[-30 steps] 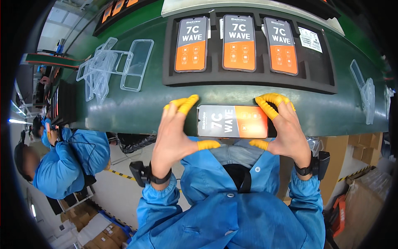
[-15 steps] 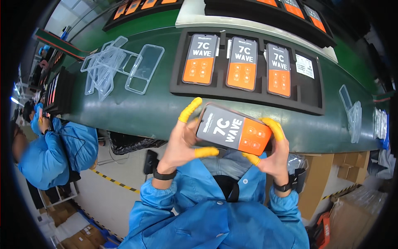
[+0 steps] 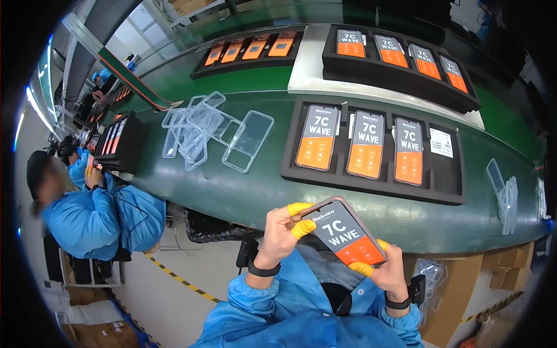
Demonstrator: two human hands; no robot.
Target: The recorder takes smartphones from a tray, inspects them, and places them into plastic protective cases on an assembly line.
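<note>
Between my hands, over the bench's near edge, is a smartphone (image 3: 339, 229) with a grey and orange printed film on its screen. It slants, its top end toward the upper left. My left hand (image 3: 280, 238) pinches the top-left corner, and my right hand (image 3: 390, 271) grips the lower-right end. Yellow finger cots cover the thumb and a finger of each hand. Just beyond lies a black foam tray (image 3: 371, 185). Three similar phones, the leftmost phone (image 3: 317, 137) among them, sit in its slots, and a white label (image 3: 441, 142) shows in the fourth.
Several clear phone cases (image 3: 200, 130) lie piled on the green bench (image 3: 232, 194) at left, more clear cases (image 3: 509, 206) at right. Farther back are a stacked phone tray (image 3: 400, 75) and an orange-phone tray (image 3: 249, 58). A co-worker in blue (image 3: 87, 217) sits at left.
The phone has turned from nearly level to a steeper slant. My left hand's spread fingers have closed onto its top corner. The view has shifted, showing more of the far bench.
</note>
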